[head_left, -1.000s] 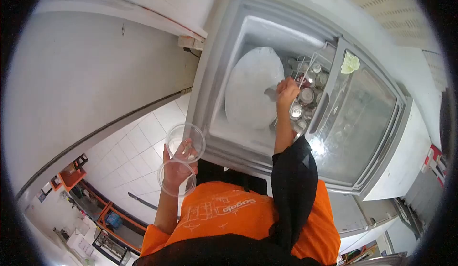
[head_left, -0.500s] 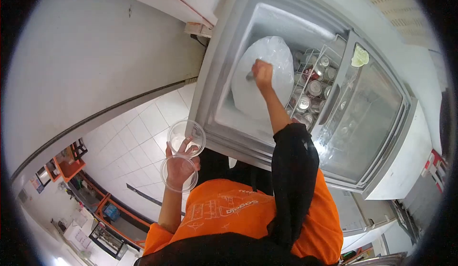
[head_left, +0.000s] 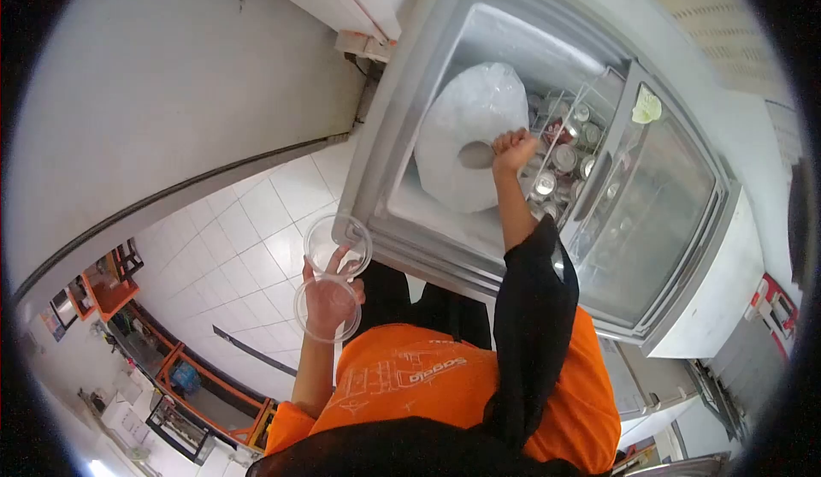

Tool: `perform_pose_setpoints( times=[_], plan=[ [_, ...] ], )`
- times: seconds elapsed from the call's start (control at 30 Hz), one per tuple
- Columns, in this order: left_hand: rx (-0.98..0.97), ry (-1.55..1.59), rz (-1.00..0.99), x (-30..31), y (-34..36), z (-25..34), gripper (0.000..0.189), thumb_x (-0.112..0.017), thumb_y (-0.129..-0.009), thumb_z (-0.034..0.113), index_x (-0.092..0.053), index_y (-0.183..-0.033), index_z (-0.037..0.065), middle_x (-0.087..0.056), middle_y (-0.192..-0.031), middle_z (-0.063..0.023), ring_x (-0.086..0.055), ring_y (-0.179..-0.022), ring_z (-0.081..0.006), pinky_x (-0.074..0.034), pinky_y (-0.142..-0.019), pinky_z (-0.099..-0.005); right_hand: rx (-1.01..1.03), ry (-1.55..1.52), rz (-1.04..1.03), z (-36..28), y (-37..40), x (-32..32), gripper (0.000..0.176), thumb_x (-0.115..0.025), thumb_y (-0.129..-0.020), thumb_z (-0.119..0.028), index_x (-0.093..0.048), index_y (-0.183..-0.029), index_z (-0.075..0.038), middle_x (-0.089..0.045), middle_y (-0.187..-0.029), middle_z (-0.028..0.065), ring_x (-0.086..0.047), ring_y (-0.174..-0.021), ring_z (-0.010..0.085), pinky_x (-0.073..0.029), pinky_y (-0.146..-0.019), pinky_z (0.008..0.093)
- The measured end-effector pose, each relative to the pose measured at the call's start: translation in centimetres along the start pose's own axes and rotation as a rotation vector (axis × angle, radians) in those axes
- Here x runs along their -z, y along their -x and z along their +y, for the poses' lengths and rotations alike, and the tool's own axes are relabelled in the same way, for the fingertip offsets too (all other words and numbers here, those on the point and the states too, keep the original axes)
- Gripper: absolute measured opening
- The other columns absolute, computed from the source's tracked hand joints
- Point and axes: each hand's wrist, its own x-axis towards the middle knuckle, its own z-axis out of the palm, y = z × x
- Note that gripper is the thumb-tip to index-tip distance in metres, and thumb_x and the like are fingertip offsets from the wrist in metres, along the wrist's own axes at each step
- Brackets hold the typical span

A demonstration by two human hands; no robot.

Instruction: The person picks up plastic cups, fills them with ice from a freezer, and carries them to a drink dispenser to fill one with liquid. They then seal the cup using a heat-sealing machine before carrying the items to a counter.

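Observation:
My left hand (head_left: 332, 299) is closed around two clear plastic cups outside the freezer. The upper clear cup (head_left: 339, 231) has its round mouth facing up, and the lower clear cup (head_left: 311, 327) overlaps my palm, with the fingers showing through the plastic. Inside the open chest freezer (head_left: 369, 182), my right hand (head_left: 516, 152) makes a fist on a scoop (head_left: 475, 154). Its rounded grey bowl lies over a big white plastic bag (head_left: 466, 105), while the fist hides the handle. What fills the bag is hard to make out.
Drink cans (head_left: 563, 159) stand in a white wire basket (head_left: 571, 105) right of the bag. A sliding glass lid (head_left: 654, 220) covers the freezer's right half. White floor tiles (head_left: 265, 220) and an orange-framed shelf (head_left: 184, 370) are to the left.
My right hand has moved right and slightly down over the bag, toward the can basket, and more of the scoop's bowl now shows. The left hand with the cups has barely shifted.

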Motion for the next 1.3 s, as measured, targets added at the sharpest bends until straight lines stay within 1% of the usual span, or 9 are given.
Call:
perform_pose_setpoints(
  times=[0.2, 0.3, 0.4, 0.57, 0.67, 0.8, 0.93, 1.1, 1.3],
  plan=[
    [-0.017, -0.049, -0.077, 0.7, -0.4, -0.6, 0.075, -0.03, -0.081, 0.063, -0.033, -0.128, 0.004, -0.055, -0.099, -0.0154, -0.052, -0.057, -0.0298, -0.044, -0.05, -0.0383, 0.034, -0.018, -0.348, -0.4, 1.3, -2.4, 0.035, -0.039, -0.08, -0.027, -0.023, -0.052, -0.013, -0.023, -0.044, 0.0003, -0.021, -0.037, 0.0116, -0.018, -0.036, 0.0269],
    [0.038, -0.053, -0.08, 0.2, -0.3, -0.9, 0.074, -0.03, -0.082, 0.063, -0.033, -0.128, 0.005, -0.056, -0.099, -0.0159, -0.053, -0.057, -0.0305, -0.045, -0.05, -0.0384, 0.175, 0.581, -0.32, 9.8, -1.2, 4.0, 0.036, -0.037, -0.082, -0.027, -0.028, -0.051, -0.012, -0.026, -0.041, -0.0002, -0.024, -0.035, 0.0101, -0.017, -0.035, 0.0263],
    [0.018, -0.048, -0.103, 0.0, -0.5, -0.7, 0.074, -0.03, -0.082, 0.063, -0.032, -0.128, 0.005, -0.056, -0.1, -0.0162, -0.054, -0.057, -0.0311, -0.046, -0.05, -0.0384, -0.229, 0.205, -0.301, 4.7, 3.7, -0.7, 0.037, -0.038, -0.082, -0.026, -0.028, -0.05, -0.011, -0.026, -0.042, 0.0, -0.024, -0.037, 0.0094, -0.017, -0.036, 0.0253],
    [0.048, -0.03, -0.078, 0.8, -0.2, -0.9, 0.075, -0.032, -0.081, 0.063, -0.032, -0.128, 0.004, -0.055, -0.1, -0.0173, -0.053, -0.056, -0.0309, -0.045, -0.049, -0.0384, 0.118, 0.298, -0.533, 1.3, 2.6, -3.8, 0.034, -0.038, -0.082, -0.022, -0.03, -0.05, -0.012, -0.025, -0.043, -0.0024, -0.024, -0.035, 0.0082, -0.02, -0.033, 0.024],
    [0.051, -0.059, -0.065, 0.5, -0.3, -1.0, 0.075, -0.032, -0.081, 0.063, -0.032, -0.128, 0.004, -0.054, -0.101, -0.0175, -0.053, -0.056, -0.0305, -0.045, -0.049, -0.038, 0.076, 0.359, -0.542, 1.9, 1.2, -3.1, 0.034, -0.038, -0.082, -0.021, -0.03, -0.05, -0.012, -0.025, -0.043, -0.002, -0.024, -0.035, 0.008, -0.018, -0.033, 0.0237],
    [0.043, -0.094, -0.064, 0.1, -0.4, -0.7, 0.075, -0.031, -0.081, 0.063, -0.032, -0.128, 0.005, -0.054, -0.1, -0.0164, -0.052, -0.055, -0.0303, -0.045, -0.049, -0.0375, -0.183, 0.156, -0.099, -1.1, -0.4, -3.2, 0.033, -0.037, -0.081, -0.02, -0.029, -0.05, -0.012, -0.024, -0.044, -0.0019, -0.022, -0.037, 0.0076, -0.016, -0.035, 0.0238],
    [0.038, -0.065, -0.052, 0.7, -0.6, -0.5, 0.075, -0.031, -0.081, 0.063, -0.033, -0.128, 0.005, -0.055, -0.099, -0.0151, -0.053, -0.057, -0.0298, -0.044, -0.05, -0.0374, 0.039, 0.208, -0.372, -0.7, 0.9, -3.3, 0.034, -0.038, -0.081, -0.023, -0.029, -0.05, -0.011, -0.027, -0.044, -0.0008, -0.023, -0.038, 0.0081, -0.016, -0.036, 0.0242],
    [0.06, -0.024, -0.106, 0.4, -0.8, -0.5, 0.075, -0.029, -0.082, 0.063, -0.033, -0.128, 0.005, -0.055, -0.098, -0.0153, -0.053, -0.059, -0.0298, -0.045, -0.05, -0.0387, -0.118, 0.417, -0.426, 3.5, 2.3, -2.6, 0.036, -0.037, -0.082, -0.025, -0.027, -0.05, -0.012, -0.023, -0.043, -0.0017, -0.021, -0.037, 0.0091, -0.015, -0.036, 0.0254],
    [0.026, -0.017, -0.043, -0.5, -0.1, 0.0, 0.076, -0.029, -0.081, 0.064, -0.033, -0.128, 0.004, -0.056, -0.099, -0.0161, -0.053, -0.057, -0.0294, -0.045, -0.049, -0.039, -0.2, 0.259, -0.11, 2.4, 0.7, 0.0, 0.035, -0.037, -0.082, -0.027, -0.029, -0.051, -0.013, -0.026, -0.044, -0.0024, -0.022, -0.036, 0.0093, -0.016, -0.034, 0.0256]
  ],
)
